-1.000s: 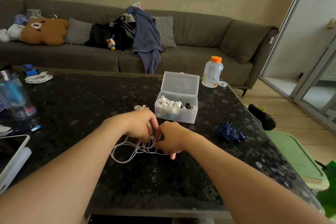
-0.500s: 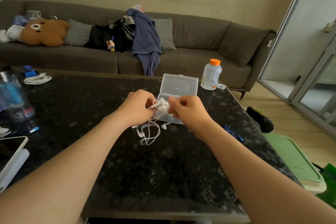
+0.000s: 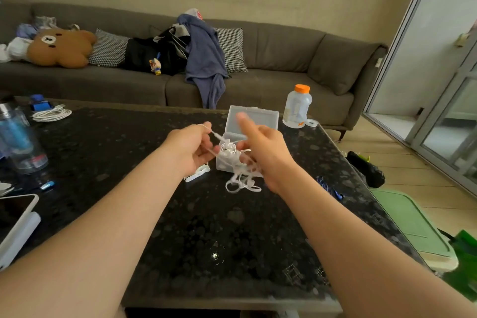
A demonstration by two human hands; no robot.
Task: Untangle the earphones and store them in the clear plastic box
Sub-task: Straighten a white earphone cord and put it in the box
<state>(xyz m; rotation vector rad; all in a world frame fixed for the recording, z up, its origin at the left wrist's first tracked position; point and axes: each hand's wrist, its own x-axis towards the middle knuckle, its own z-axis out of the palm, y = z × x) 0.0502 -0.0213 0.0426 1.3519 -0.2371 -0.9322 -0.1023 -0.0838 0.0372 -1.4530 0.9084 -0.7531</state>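
Dark speckled table (image 3: 160, 227), couch (image 3: 278, 54) far behind. My left hand (image 3: 192, 148) pinches the cord of the earphones (image 3: 241, 183). My right hand (image 3: 263, 148) grips the tangle, index finger out. The loops dangle above the table, right in front of the open clear plastic box (image 3: 263, 116).

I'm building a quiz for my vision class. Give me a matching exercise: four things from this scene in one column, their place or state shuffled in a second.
1 plush bear
2 orange-capped bottle
3 clear plastic box
4 white earphones

A held between left hand and right hand
B lying on the sofa
C lid open, on the table
D standing at the table's far right corner

Pairs: 1-B, 2-D, 3-C, 4-A
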